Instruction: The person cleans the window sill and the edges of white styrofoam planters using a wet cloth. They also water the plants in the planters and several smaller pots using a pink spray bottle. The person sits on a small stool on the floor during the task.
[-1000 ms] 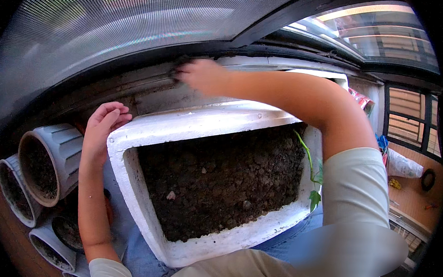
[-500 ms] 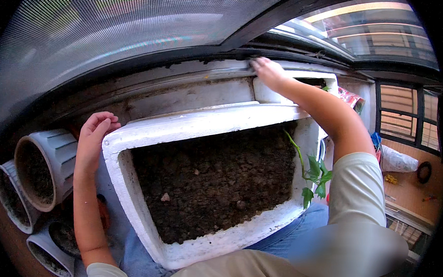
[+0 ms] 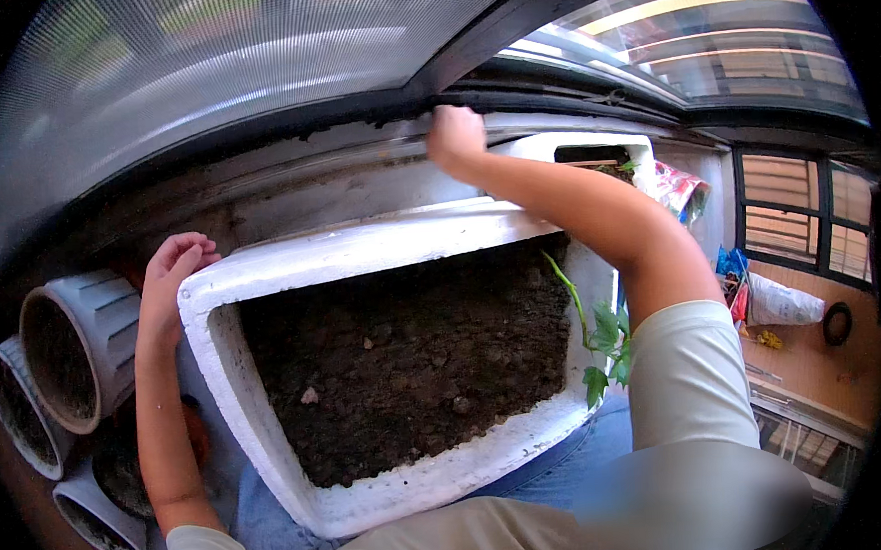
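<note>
A white foam box [image 3: 359, 241] filled with dark soil [image 3: 416, 376] lies in front of me, close to my lap. My left hand [image 3: 174, 264] is by its far left corner, fingers loosely bent with nothing in them. Beyond the box, my right hand [image 3: 456, 135] is closed and blurred against the ledge [image 3: 356, 180] under the dark window frame. What it holds is hidden; a dark patch showed at its fingertips a moment earlier. A green leafy stem [image 3: 582, 322] hangs over the box's right side, beside my right arm.
Several grey pots [image 3: 115, 337] of soil lie on their sides at the left. A smaller white foam box [image 3: 638, 150] stands behind the big one. At the right are a white bag [image 3: 786, 300] and a black ring [image 3: 838, 324] on the wooden floor.
My right hand has swept left along the ledge below the window frame. My left hand has barely moved. The whole view has shifted a little.
</note>
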### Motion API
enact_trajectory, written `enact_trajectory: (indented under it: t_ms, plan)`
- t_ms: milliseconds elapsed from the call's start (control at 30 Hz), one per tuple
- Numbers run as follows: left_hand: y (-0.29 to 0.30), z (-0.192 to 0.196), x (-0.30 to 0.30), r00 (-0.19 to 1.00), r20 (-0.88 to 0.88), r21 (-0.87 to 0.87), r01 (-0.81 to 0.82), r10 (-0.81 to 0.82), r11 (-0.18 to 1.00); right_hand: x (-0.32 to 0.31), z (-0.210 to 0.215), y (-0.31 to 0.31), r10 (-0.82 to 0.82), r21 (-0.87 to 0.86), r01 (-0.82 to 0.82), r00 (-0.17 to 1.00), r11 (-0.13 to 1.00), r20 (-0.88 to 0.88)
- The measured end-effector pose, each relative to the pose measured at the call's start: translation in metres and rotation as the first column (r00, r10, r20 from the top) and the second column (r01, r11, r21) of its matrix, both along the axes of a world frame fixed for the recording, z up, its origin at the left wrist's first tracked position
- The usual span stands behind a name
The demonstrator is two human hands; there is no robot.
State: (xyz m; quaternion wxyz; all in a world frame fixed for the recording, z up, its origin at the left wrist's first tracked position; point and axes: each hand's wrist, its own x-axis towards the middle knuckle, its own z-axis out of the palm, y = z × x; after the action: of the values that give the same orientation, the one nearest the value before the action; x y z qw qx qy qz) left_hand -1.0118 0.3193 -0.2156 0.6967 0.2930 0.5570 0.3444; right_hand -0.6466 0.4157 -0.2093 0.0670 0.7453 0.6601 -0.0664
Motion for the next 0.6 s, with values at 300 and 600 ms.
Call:
enact_trajectory:
  t_ms: [300,600]
  plan:
    - [0.049,0.021,0.032,0.855,-0.337,0.478,0.517,-0.396,0.71,-0.067,0.017,0.005,0.336,-0.39,-0.361,0.933,0.847,-0.132]
    - [0.11,0.022,0.161,0.264,-0.958,0.286,0.879,-0.109,-0.381,0.036,0.124,-0.027,0.108,-0.177,-0.29,0.749,0.941,-0.654]
